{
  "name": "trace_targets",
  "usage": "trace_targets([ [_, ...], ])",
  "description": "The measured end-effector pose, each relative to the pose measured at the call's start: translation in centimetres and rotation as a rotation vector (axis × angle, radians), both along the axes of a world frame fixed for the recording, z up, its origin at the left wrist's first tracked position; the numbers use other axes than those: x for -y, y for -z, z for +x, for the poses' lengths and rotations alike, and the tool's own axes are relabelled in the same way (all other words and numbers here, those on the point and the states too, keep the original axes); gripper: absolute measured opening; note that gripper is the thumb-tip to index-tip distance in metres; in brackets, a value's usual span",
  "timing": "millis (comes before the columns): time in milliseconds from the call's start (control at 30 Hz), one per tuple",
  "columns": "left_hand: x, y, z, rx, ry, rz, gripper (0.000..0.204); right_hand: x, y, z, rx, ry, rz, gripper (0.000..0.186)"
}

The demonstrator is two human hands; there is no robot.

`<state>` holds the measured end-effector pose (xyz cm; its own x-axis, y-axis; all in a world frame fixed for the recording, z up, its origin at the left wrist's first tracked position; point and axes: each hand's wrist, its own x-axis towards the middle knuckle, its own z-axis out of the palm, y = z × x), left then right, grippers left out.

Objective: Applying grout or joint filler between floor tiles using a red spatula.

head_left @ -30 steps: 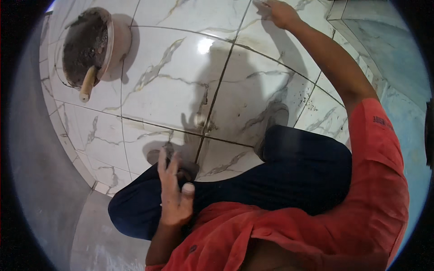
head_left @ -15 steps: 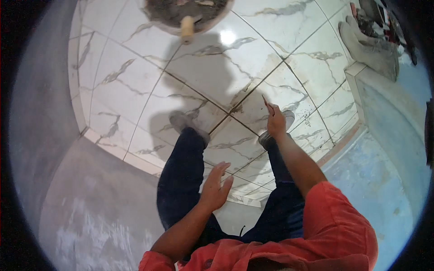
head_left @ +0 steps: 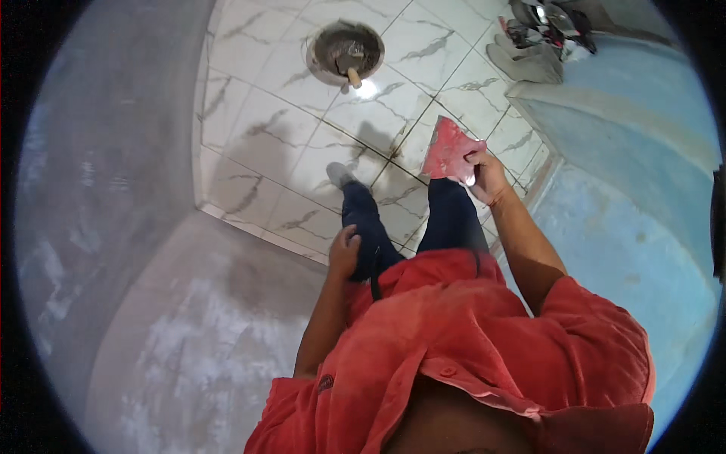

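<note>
In my right hand (head_left: 490,180) is a flat red scraper (head_left: 452,150) with an uneven edge and pale grey smears. My fingers and thumb grip it along its right side, above my right leg. My left hand (head_left: 345,251) hangs beside my left thigh, its fingers loosely bent and nothing seen in them. Farther off on the floor stands a round pan (head_left: 311,62) with dark grey material inside. A tool with a pale wooden handle (head_left: 354,77) rests in it, the handle reaching over the near rim.
White marble-veined tiles (head_left: 295,159) with dark joints cover the floor. A grey wall (head_left: 121,189) rises on the left and a blue wall (head_left: 620,250) on the right. At the far right, a grey sack-like thing (head_left: 529,64) lies beside a pile of mixed items (head_left: 556,23).
I have straightened up, so the floor and pan look farther away. The red scraper has turned from edge-on to face-on. My left hand has dropped beside my thigh.
</note>
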<state>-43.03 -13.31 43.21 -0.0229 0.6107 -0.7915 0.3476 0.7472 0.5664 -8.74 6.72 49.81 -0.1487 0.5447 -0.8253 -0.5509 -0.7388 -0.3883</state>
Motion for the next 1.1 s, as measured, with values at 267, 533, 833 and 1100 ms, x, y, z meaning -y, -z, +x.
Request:
trace_targets([
  [267,-2.1,-6.6,-18.6,-0.347,-0.087,0.041,0.043,0.7,-9.9,-0.3,0.245,0.041,0.043,0.032],
  [533,-10.8,-11.3,-21.7,-0.231,-0.499,-0.096,0.048,-2.6,-5.0,5.4,0.339,0.300,-0.142,0.010],
  [833,-22.9,-9.8,-25.6,-0.261,0.077,-0.227,0.044,-11.4,-1.6,3.8,0.370,0.459,-0.165,0.022],
  [1100,-55.8,-5.1,-33.3,-0.280,0.661,-0.178,0.046,-5.5,-0.8,-5.0,0.224,1.153,-0.170,0.025],
])
